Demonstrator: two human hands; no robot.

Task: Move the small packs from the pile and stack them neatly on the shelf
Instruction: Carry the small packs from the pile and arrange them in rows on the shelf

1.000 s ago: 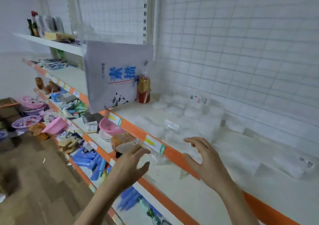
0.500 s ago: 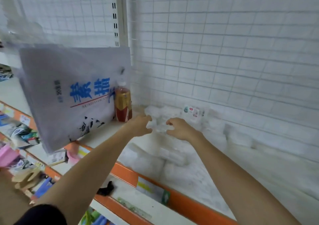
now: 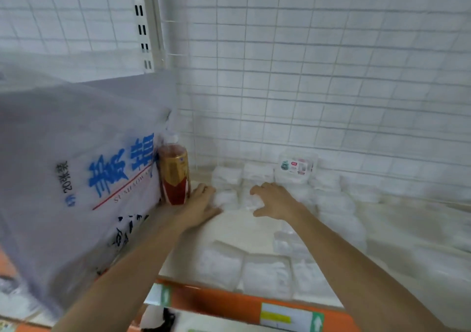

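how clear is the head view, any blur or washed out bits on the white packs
Head view: soft all over, with motion blur smearing the big grey bag at left; the white packs are washed out against the pale shelf, edges hard to separate; wide-angle lens bows the wire grid; the bottle and both hands read clearest.

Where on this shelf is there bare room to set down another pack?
Bare cream shelf board lies between both hands and the front row of white packs. The back corner, from the red-and-gold bottle past the labelled clear pack, is crowded.
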